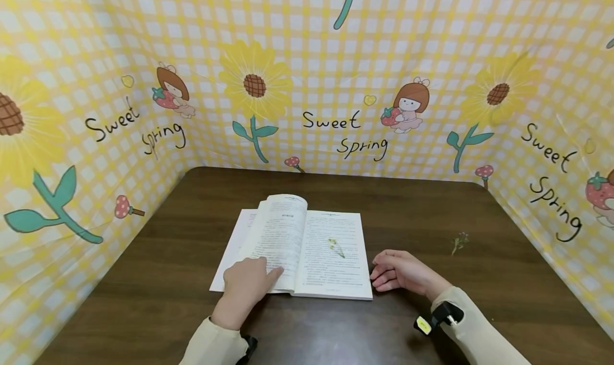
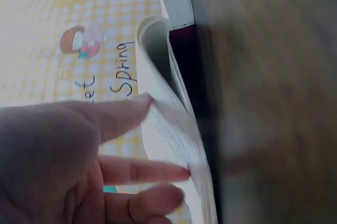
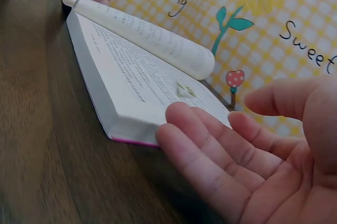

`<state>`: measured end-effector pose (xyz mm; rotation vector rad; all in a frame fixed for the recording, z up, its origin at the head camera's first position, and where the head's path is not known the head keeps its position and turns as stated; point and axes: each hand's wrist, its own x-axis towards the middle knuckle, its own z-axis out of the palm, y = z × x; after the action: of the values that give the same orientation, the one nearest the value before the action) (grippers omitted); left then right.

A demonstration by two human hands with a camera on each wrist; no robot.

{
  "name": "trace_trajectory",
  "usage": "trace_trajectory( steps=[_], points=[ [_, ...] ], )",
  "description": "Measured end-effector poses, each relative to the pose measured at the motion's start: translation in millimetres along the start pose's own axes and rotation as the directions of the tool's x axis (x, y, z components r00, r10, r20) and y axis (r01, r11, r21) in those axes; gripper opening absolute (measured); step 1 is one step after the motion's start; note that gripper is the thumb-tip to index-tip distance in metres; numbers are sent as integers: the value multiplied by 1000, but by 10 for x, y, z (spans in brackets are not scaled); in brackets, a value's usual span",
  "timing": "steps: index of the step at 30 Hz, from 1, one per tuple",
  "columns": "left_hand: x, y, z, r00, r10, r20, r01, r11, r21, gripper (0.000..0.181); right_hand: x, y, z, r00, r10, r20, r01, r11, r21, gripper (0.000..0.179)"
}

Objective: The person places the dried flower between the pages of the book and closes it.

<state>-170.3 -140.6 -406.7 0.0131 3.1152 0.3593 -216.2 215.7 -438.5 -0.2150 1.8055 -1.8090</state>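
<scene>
An open book (image 1: 331, 281) lies on the brown table, its left-hand pages arching up near the spine. On the right page rests a small pressed flower (image 1: 338, 248) with a thin green stem and yellowish blossoms. My left hand (image 1: 247, 281) presses the lower part of the left pages; in the left wrist view, the thumb and a finger touch the paper, partly blurred. Beside the book's lower right edge is my right hand (image 1: 403, 273), its fingers loosely bent and holding nothing. The right wrist view shows those fingers (image 3: 210, 150) close in front of the book's corner.
Another small flower sprig (image 1: 459, 242) lies on the table (image 1: 412, 210) to the right, beyond the right hand. Yellow checked cloth (image 1: 326, 82) with sunflowers and printed words stands around the back and both sides. Each wrist wears a black strap (image 1: 446, 313).
</scene>
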Motion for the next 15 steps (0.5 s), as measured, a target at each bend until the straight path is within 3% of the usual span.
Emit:
trace_trajectory(
  steps=[3,5,7,9,11,12,13,15],
  points=[
    [47,57,31,996,39,-77,-36,999,35,39,-80,10,-71,1000,4,7,-4,1000,4,20],
    [67,73,60,982,109,-157,-103,994,43,33,-129,12,-109,1000,5,7,-5,1000,6,18],
    [71,86,86,949,209,-237,-201,978,59,31,-169,17,-142,1000,2,8,-2,1000,7,17],
    [60,119,109,903,320,-287,-311,947,76,30,-212,17,-176,1000,-2,10,2,1000,8,15],
    [39,166,128,863,418,-284,-413,907,81,29,-255,15,-208,1000,-5,13,5,1000,7,14],
    [23,192,134,853,455,-256,-453,889,70,29,-276,12,-223,1000,-6,15,5,1000,10,15],
    [5,219,139,848,483,-219,-484,873,54,31,-295,6,-238,1000,-7,17,6,1000,10,15],
    [-29,270,143,853,507,-120,-509,861,20,35,-329,-6,-268,1000,-8,18,8,1000,10,15]
  ],
)
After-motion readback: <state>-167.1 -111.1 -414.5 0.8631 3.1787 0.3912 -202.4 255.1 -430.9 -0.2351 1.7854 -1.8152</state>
